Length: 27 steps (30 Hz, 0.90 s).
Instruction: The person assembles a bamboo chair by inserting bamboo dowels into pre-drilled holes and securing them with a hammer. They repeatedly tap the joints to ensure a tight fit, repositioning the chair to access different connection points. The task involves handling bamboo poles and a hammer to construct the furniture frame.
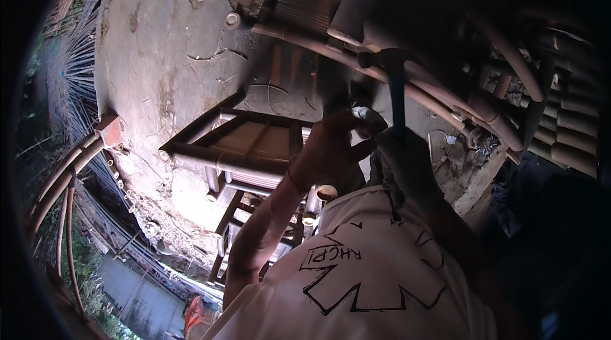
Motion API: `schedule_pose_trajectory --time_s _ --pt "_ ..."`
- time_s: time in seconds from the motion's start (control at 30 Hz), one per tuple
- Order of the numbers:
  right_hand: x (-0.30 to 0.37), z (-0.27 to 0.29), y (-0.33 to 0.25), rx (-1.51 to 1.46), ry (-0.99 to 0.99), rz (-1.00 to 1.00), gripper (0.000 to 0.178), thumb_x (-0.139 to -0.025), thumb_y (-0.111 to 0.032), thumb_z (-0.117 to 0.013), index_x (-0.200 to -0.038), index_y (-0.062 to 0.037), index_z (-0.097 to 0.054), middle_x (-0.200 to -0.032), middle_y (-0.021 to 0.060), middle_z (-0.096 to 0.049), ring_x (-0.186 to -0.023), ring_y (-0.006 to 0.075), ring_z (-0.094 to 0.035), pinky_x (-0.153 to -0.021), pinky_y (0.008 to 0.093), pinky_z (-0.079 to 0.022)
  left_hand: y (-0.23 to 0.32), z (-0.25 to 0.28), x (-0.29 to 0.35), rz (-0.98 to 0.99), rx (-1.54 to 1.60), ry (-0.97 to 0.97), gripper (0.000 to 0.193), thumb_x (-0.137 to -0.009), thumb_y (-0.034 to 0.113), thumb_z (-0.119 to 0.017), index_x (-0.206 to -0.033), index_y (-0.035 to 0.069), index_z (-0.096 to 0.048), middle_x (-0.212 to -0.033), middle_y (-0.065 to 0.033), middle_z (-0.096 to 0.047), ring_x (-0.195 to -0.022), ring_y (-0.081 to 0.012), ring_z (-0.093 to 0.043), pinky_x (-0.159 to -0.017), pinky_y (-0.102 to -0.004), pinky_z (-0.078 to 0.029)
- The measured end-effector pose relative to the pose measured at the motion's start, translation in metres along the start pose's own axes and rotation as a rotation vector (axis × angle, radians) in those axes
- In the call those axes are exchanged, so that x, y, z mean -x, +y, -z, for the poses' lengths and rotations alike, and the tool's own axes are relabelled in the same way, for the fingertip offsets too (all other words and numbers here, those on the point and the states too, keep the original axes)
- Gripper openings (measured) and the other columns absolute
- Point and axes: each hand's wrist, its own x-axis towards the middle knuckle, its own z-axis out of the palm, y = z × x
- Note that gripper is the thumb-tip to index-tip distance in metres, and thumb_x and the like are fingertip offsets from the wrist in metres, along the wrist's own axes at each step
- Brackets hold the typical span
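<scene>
Our left hand (331,149) is raised, fingers curled shut. Our right hand (404,165) is fisted close beside it.

Harsh, uneven daylight from the left: washes out the concrete floor (159,72) and glares off the pale bamboo frame (242,149). Deep shadow over the right half, swallowing the hammer (394,85) and stacked bamboo poles (566,130). Strong fisheye bending, black vignette at the rim. Slight softness throughout.
</scene>
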Motion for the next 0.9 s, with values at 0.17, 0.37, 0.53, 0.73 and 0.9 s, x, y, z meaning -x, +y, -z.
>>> schedule_pose_trajectory --time_s 0.17,0.37,0.53,0.73,0.9 --pt "-0.008 -0.01 0.025 -0.039 -0.089 -0.118 0.017 -0.096 -0.019 -0.059 -0.086 -0.0051 -0.056 -0.054 -0.0039 -0.047 -0.04 0.0039 -0.043 -0.037 0.0216 -0.035 -0.001 -0.005 0.032 0.437 0.056 0.06 0.019 -0.083 0.017 -0.073 -0.097 0.004 -0.071 -0.087 -0.0098 -0.071 -0.077 -0.016 -0.07 -0.068 -0.0283 -0.054" --pt "-0.027 -0.022 0.06 0.01 -0.132 -0.154 0.016 -0.094 -0.019 -0.06 -0.09 -0.0028 -0.058 -0.056 -0.0018 -0.051 -0.042 0.0066 -0.049 -0.039 0.0242 -0.039 -0.038 -0.017 0.064 0.491 0.176 0.114 0.016 -0.086 0.013 -0.072 -0.098 0.002 -0.072 -0.071 -0.0008 -0.062 -0.061 -0.0021 -0.049 -0.053 -0.0229 -0.04" --pt "-0.045 -0.032 0.094 0.19 -0.125 -0.11 0.019 -0.093 -0.018 -0.061 -0.103 -0.0013 -0.057 -0.063 0.0059 -0.058 -0.049 0.0168 -0.058 -0.046 0.0317 -0.047 -0.059 -0.023 0.074 0.625 0.124 0.12 0.008 -0.086 0.009 -0.069 -0.091 0.002 -0.07 -0.07 -0.0007 -0.063 -0.069 -0.0043 -0.058 -0.062 -0.0231 -0.047" --pt "-0.035 0.011 0.125 0.573 -0.214 0.258 0.048 -0.095 -0.013 -0.054 -0.138 -0.0022 -0.036 -0.075 0.0203 -0.063 -0.061 0.0347 -0.064 -0.057 0.0407 -0.051 -0.149 -0.049 0.121 0.693 -0.17 0.076 0.014 -0.086 0.016 -0.067 -0.09 0.004 -0.07 -0.078 -0.0119 -0.07 -0.079 -0.0224 -0.071 -0.068 -0.0323 -0.054" --pt "-0.024 0.047 0.146 0.713 -0.282 0.402 0.055 -0.095 -0.011 -0.052 -0.145 -0.0013 -0.031 -0.088 0.0269 -0.064 -0.069 0.0379 -0.065 -0.063 0.0455 -0.05 -0.161 -0.072 0.143 0.858 -0.272 0.021 0.022 -0.085 0.024 -0.065 -0.097 0.008 -0.075 -0.088 -0.0158 -0.072 -0.083 -0.0278 -0.072 -0.072 -0.0374 -0.056"
